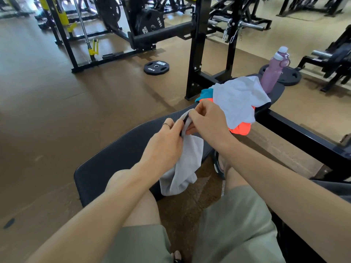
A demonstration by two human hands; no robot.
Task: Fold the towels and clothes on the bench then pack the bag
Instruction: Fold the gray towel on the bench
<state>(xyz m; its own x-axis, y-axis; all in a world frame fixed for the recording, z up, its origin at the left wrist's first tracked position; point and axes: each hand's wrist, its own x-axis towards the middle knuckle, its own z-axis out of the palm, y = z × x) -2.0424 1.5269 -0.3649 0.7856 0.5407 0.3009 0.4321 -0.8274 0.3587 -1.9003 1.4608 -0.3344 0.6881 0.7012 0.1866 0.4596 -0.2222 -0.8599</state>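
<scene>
Above the table [106, 168], both forearms reach toward 12 o'clock; left hand [163, 147] and right hand [207, 120] each pinch the towel [187, 164] top edge, grip closed on it.

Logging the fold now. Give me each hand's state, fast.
Left hand: closed, pinch grip on the grey towel at its dark-edged top.
Right hand: closed, pinching the same towel edge.

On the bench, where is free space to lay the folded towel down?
The free patch is the near bench pad, left of the left hand and the hanging grey towel. The far end is crowded: a clothes pile lies there, with the purple bottle just behind it.
</scene>
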